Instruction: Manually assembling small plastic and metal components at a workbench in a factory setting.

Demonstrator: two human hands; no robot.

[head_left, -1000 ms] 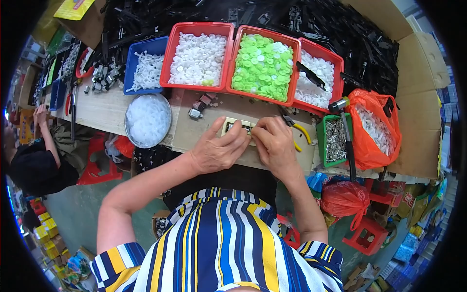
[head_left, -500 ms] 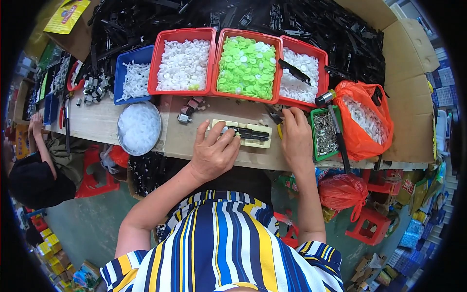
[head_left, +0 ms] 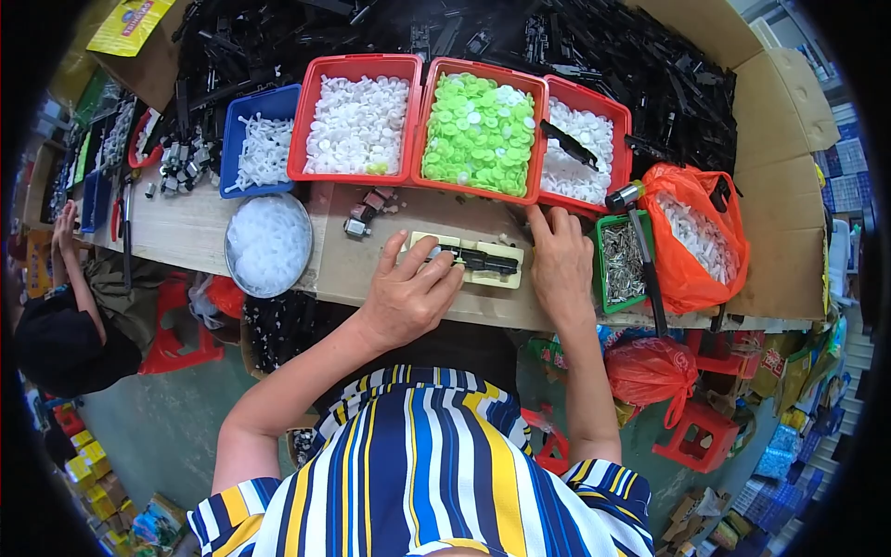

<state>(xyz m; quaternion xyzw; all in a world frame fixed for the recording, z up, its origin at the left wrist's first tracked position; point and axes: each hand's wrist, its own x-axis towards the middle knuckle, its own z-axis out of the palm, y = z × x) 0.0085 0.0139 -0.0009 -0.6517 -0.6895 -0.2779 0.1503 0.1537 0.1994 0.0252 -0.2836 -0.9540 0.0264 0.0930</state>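
A cream block [head_left: 507, 278] lies on the table edge before me, with a long black plastic part [head_left: 492, 262] set in its recess. My left hand [head_left: 411, 292] is closed over the left end of this part, its fingertips pressed on it. A small pale piece shows by those fingertips. Right of the block, my right hand [head_left: 562, 265] rests low on the table with its fingers curled down; what lies under them is hidden. A green tray of metal pins [head_left: 622, 264] stands just right of that hand.
Behind are red trays of white pieces [head_left: 357, 128] and green discs [head_left: 478, 133], and a blue tray [head_left: 263, 139]. A round dish [head_left: 268, 245] sits left. Right stand a hammer [head_left: 647, 269] and an orange bag [head_left: 694, 232]. Black parts [head_left: 640, 84] are heaped behind; another person [head_left: 74, 325] sits left.
My right hand has shifted slightly left and down, toward the block. The yellow-handled tool seen beside it is now hidden. My left hand stays on the black part.
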